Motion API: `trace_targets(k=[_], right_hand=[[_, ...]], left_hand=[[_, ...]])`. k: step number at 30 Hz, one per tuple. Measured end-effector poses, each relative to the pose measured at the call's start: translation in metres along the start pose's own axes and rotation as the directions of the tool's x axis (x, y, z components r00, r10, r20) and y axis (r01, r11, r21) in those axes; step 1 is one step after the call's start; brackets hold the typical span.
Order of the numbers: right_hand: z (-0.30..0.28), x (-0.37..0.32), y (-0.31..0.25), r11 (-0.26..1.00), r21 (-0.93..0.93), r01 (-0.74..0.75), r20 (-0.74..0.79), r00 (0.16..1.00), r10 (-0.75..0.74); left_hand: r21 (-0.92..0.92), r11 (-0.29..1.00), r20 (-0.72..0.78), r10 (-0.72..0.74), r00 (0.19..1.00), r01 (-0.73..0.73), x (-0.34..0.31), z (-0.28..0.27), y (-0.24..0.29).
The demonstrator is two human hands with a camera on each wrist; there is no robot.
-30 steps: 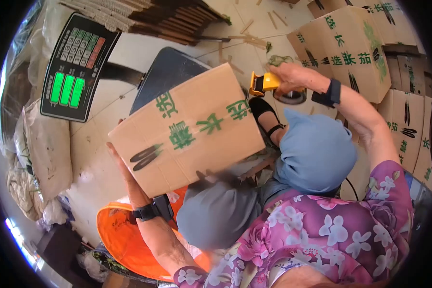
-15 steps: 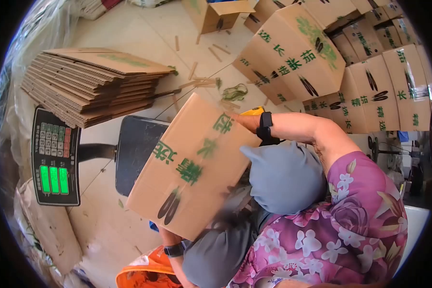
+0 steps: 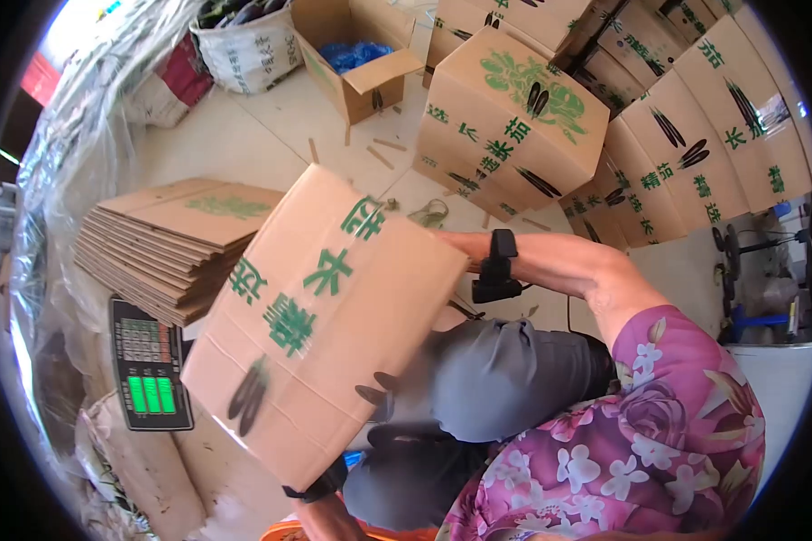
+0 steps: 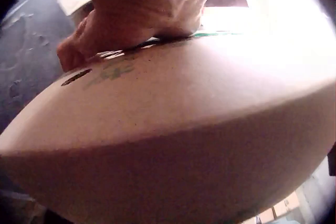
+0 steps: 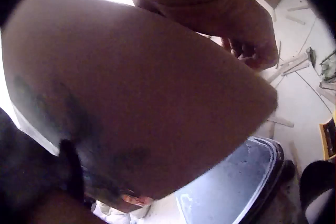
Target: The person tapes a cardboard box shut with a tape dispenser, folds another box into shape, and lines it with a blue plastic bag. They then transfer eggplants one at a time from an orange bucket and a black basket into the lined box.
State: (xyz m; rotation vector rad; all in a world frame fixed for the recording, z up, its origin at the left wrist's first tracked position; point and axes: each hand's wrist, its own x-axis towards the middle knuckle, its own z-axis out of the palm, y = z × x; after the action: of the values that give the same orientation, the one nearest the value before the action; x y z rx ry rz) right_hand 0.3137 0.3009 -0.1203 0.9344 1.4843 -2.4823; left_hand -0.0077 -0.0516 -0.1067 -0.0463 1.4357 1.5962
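A taped cardboard box (image 3: 334, 311) with green lettering and printed eggplants is held tilted over the person's lap. My right hand (image 5: 231, 24) grips its far side, fingers curled at the edge in the right wrist view; in the head view only part of that hand shows beside the box. My left hand (image 4: 142, 14) holds the opposite side, fingers bent near a dark oval mark. In the head view the box hides it. Below the box in the right wrist view lies the dark scale platform (image 5: 231, 187). A yellow tape dispenser (image 5: 328, 137) shows at the right edge there.
The scale's lit display (image 3: 153, 365) stands left, beside a stack of flattened cartons (image 3: 167, 234). Printed boxes (image 3: 514, 117) are piled at the back right. An open carton (image 3: 356, 72) with blue plastic and a sack of eggplants (image 3: 248, 54) stand behind. Cardboard strips (image 3: 379, 156) litter the floor.
The right hand has let go of the yellow tape dispenser and taken hold of the box. The box has turned and lifted closer to the body. The head view has swung.
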Motion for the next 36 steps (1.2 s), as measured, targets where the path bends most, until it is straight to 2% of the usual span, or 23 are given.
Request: trace_targets(k=[5, 11, 18, 23, 27, 28, 29, 30, 31, 32, 33, 35, 36], right_hand=[[-0.014, -0.063, -0.025, 0.995, -0.006, 0.095, -0.066, 0.993, -0.095], [-0.032, -0.176, -0.039, 0.979, 0.008, 0.203, -0.305, 0.933, -0.191], [-0.049, -0.253, -0.032, 0.953, 0.029, 0.301, -0.546, 0.804, -0.237], [-0.070, -0.272, -0.019, 0.936, 0.035, 0.350, -0.642, 0.726, -0.247], [-0.085, -0.273, -0.009, 0.941, 0.055, 0.335, -0.697, 0.687, -0.204], [-0.090, -0.273, -0.008, 0.950, 0.062, 0.306, -0.702, 0.690, -0.177], [-0.100, -0.274, -0.008, 0.969, 0.085, 0.232, -0.666, 0.736, -0.118], [-0.109, -0.274, -0.009, 0.983, 0.102, 0.155, -0.626, 0.778, -0.058], [-0.099, -0.268, -0.035, 0.963, -0.253, 0.095, -0.791, 0.552, -0.262], [-0.094, -0.265, -0.049, 0.832, -0.551, -0.064, -0.805, 0.302, -0.510], [-0.102, -0.262, -0.051, 0.830, -0.553, -0.068, -0.804, 0.304, -0.511], [-0.113, -0.248, -0.051, 0.744, -0.666, 0.058, -0.729, 0.159, -0.665], [-0.111, -0.244, -0.053, 0.744, -0.666, 0.056, -0.728, 0.165, -0.665]], left_hand=[[0.105, 0.974, 0.171, 0.179, 0.969, -0.198, -0.007, 0.073, 0.080], [0.147, 0.943, 0.462, 0.201, 0.864, -0.298, -0.002, 0.195, 0.131], [0.183, 0.953, 0.720, 0.039, 0.693, -0.244, 0.032, 0.352, 0.130], [0.241, 0.940, 0.802, -0.054, 0.595, -0.240, 0.061, 0.441, 0.111], [0.248, 0.923, 0.849, -0.062, 0.524, -0.293, 0.084, 0.491, 0.097], [0.242, 0.922, 0.855, -0.055, 0.516, -0.302, 0.086, 0.499, 0.095], [0.246, 0.923, 0.844, -0.054, 0.533, -0.296, 0.087, 0.503, 0.091], [0.261, 0.938, 0.760, -0.055, 0.648, -0.227, 0.083, 0.510, 0.090], [0.262, 0.941, 0.750, -0.059, 0.659, -0.214, 0.087, 0.514, 0.090], [0.393, 0.862, 0.734, -0.084, 0.674, -0.321, 0.091, 0.520, 0.090], [0.506, 0.753, 0.719, -0.098, 0.688, -0.422, 0.090, 0.525, 0.093], [0.515, 0.722, 0.736, -0.095, 0.670, -0.463, 0.082, 0.532, 0.084], [0.524, 0.689, 0.751, -0.098, 0.653, -0.501, 0.078, 0.533, 0.079]])
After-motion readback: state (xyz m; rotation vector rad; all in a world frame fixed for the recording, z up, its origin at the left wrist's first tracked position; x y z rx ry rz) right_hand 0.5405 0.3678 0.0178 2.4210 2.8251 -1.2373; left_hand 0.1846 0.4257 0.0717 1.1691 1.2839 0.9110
